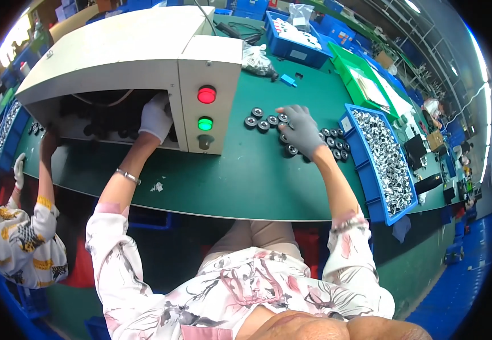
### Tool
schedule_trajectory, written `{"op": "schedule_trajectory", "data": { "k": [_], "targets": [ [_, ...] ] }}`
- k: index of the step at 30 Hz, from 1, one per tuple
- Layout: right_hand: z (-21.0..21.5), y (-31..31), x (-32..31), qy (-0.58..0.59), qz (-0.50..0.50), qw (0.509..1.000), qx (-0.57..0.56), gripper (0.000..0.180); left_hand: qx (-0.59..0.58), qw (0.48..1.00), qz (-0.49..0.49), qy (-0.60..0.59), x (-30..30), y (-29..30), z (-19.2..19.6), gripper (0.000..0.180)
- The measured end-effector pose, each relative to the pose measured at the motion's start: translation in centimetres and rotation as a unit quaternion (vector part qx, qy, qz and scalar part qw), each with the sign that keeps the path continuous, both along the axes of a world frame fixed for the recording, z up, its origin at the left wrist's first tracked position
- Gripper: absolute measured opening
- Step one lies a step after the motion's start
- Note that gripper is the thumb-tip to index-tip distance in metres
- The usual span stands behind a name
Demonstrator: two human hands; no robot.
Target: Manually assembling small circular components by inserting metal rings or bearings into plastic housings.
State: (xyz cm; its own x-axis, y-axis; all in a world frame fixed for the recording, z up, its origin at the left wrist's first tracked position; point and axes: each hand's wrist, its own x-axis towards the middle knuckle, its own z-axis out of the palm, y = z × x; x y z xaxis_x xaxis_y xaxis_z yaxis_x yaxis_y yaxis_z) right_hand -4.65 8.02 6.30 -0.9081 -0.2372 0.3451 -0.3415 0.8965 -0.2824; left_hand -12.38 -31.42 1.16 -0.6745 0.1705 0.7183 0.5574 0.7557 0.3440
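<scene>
My left hand (156,118), in a pale glove, reaches into the dark opening of a cream-coloured machine (127,54). Its fingers are hidden by shadow and the housing, so what they touch does not show. My right hand (301,131), in a grey glove, hovers low over or rests on a group of small black round parts with metallic centres (263,126). Its fingers reach leftward and look apart, with nothing visibly gripped. More of these round parts (336,144) lie to the right of that hand. Dark shapes inside the machine are too dim to name.
On the machine's front are a red light (206,94), a green light (205,123) and a knob (205,141). A blue bin of shiny metal parts (365,177) stands right. Behind are a green tray (342,62) and blue bin (294,50). A co-worker's arm (47,164) reaches in at left.
</scene>
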Motion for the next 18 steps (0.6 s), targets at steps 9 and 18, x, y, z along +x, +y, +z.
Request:
{"op": "schedule_trajectory", "data": {
  "k": [9, 18],
  "targets": [
    [-1.8, 1.1, -3.5, -0.053, 0.007, 0.994, 0.098, 0.043, 0.127, 0.989, -0.056, -0.051, 18.7, 5.2, 5.7, 0.023],
    [-2.8, 1.0, 13.7, -0.293, 0.213, 0.592, -0.72, 0.049, 0.056, 0.971, -0.22, -0.074, 21.4, 21.4, 4.3, 0.076]
  ]
}}
